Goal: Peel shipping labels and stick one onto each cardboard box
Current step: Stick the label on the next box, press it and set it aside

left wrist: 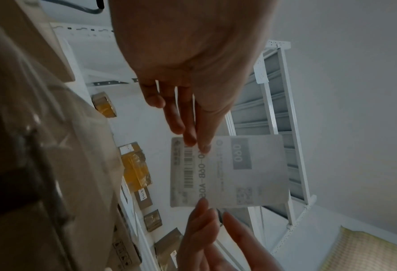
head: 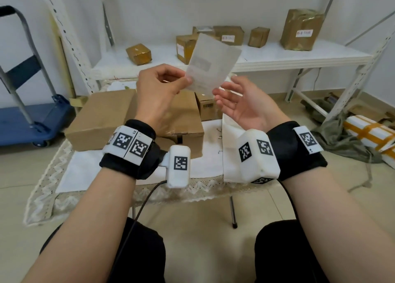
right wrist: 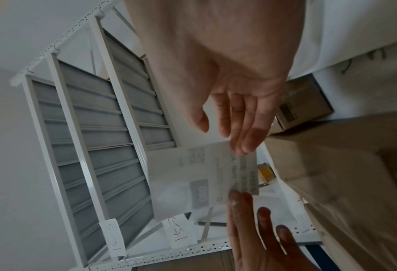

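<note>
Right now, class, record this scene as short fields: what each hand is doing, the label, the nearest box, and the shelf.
left hand: pinches the label's lower left corner
right hand: open, palm up, fingertips at the label's lower edge
label: held up in the air, stuck to nothing
large cardboard box: on the cloth-covered table, beneath the hands
shelf: carries several small taped boxes

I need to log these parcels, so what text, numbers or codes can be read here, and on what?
"090", mirrored as seen through the shipping label pinched by the left hand; right hand open beside it.
"B90-0", roughly, beside its barcode; mirrored, partly covered.
Handwritten paper tags on the rack: scrawled, unsure.
Shelf box labels: too blurred.
Small box's barcode: digits illegible.
</note>
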A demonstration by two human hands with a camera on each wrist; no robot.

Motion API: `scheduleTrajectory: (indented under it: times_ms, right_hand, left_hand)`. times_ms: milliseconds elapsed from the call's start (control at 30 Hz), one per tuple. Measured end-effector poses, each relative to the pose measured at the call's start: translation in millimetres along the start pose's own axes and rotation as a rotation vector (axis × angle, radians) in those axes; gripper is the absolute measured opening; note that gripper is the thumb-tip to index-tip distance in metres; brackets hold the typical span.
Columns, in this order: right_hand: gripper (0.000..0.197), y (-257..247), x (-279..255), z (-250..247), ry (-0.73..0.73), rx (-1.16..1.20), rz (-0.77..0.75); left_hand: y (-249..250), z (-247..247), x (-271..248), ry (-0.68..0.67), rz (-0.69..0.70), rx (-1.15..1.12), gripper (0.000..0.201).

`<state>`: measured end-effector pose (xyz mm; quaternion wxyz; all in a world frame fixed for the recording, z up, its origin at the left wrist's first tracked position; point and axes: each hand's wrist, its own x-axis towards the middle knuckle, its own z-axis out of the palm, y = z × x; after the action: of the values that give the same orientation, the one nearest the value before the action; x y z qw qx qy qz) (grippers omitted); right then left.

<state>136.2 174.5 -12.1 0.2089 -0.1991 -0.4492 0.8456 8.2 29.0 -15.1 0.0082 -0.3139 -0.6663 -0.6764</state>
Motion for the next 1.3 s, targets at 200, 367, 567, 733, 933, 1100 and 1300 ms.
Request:
scheduleTrajectory:
  times_ms: [200,367,567,733,933,1100,1300]
  right_hand:
    - [0.016,7.7,10.4,25.8,-0.044,0.050,-0.046]
    - [0.008,11.7,19.0,41.7,-0.068,0.082,-0.018]
    - [0.019,18.9,42.6,55.2,0.008,-0.182,-0.070]
    - [0.020,32.4,60.1,49.4,0.056,-0.215,-0.075]
    - [0.023,41.5,67.5,48.5,0.035,-0.247,-0.091]
    - [0.022,46.1,66.4,46.2,0.050,-0.231,-0.092]
    - [0.019,46.9,63.4,39.6,0.038,-0.224,-0.094]
  left_hand:
    - [-4.3,-19.9,12.1,0.003,-0.009,-0.030,0.015]
    - [-10.8,-33.9,19.1,-0.004,-0.049,-0.067,0.021]
    - [-17.7,-51.2,30.1,0.011,-0.138,-0.081,0.019]
    - [-29.3,-53.4,34.5,-0.014,-0.260,-0.068,0.018]
    - [-39.6,-50.6,39.8,-0.086,-0.369,-0.047,0.009]
    - [-45.1,-46.1,44.2,-0.093,-0.385,-0.091,0.021]
    - [-46.7,-44.2,45.0,-0.063,-0.419,-0.168,0.033]
